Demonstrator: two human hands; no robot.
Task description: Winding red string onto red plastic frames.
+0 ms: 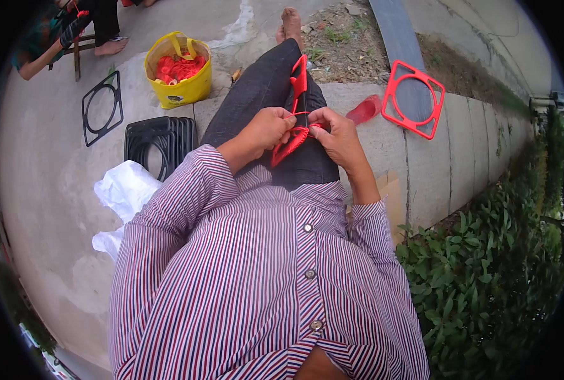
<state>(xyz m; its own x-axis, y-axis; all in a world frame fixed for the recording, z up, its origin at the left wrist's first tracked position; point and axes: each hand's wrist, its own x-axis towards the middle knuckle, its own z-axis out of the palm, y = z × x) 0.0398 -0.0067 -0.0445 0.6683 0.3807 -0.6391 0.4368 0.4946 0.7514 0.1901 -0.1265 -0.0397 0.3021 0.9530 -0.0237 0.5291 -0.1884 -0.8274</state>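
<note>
On my lap stands a black frame, seen nearly edge-on, partly covered by a red cord wrapping (pixel 300 79). Red cord (pixel 299 136) also covers its near end, with a bare black stretch between. My left hand (pixel 270 130) is closed at the frame's left side, thumb and fingers pinching the cord. Opposite it, my right hand (pixel 339 136) pinches the cord close to the frame. A thin red line runs between the two hands. The exact grip under the fingertips is partly hidden.
Left are a yellow bag (pixel 193 90) of red material, stacked black frames (pixel 158 142), a single black frame (pixel 102 107) and white sacking (pixel 126 190). A red-covered frame (pixel 413 99) and red slipper (pixel 365 110) lie right, near leafy shrubs (pixel 472 278). Another person (pixel 60 38) sits far left.
</note>
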